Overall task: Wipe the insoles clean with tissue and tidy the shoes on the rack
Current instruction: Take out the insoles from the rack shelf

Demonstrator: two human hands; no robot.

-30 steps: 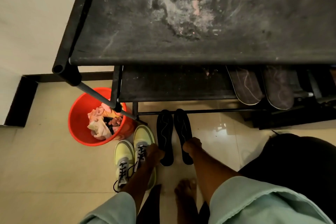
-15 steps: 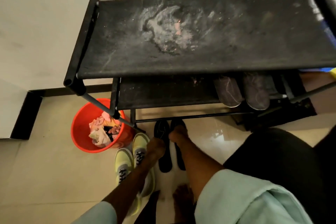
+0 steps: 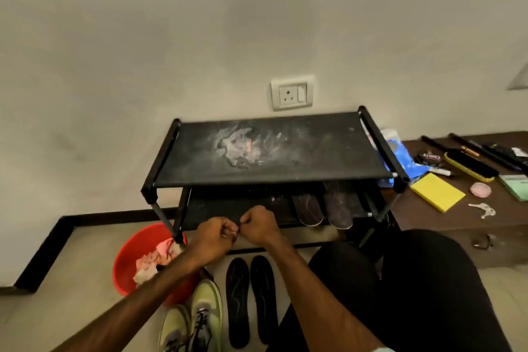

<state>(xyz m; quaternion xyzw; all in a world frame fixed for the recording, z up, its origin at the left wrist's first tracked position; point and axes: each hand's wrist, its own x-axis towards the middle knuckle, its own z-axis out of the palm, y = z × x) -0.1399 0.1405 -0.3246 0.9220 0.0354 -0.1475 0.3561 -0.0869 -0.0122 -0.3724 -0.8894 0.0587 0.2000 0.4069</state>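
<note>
Lying side by side on the floor point(image 3: 57, 308) at lower centre, the two black insoles point(image 3: 237, 301) run lengthwise up the frame, one end toward the rack point(image 3: 271, 177) and the other toward the person. Just left of them a pair of yellow-green sneakers point(image 3: 205, 314) points the same way, toes near the red bucket point(image 3: 125, 266) of crumpled tissue point(image 3: 148, 261).

Above the insoles and clear of them, the left hand point(image 3: 217, 233) and right hand point(image 3: 258, 226) meet in front of the rack's lower shelf point(image 3: 228, 208), fingers curled and knuckles touching. Something pale shows between them, but I cannot tell whether they pinch anything. Further right on that shelf lies a dark pair of shoes point(image 3: 337, 208). At the right edge, the counter point(image 3: 428, 217) carries a yellow pad point(image 3: 437, 191) and keys point(image 3: 483, 210).
</note>
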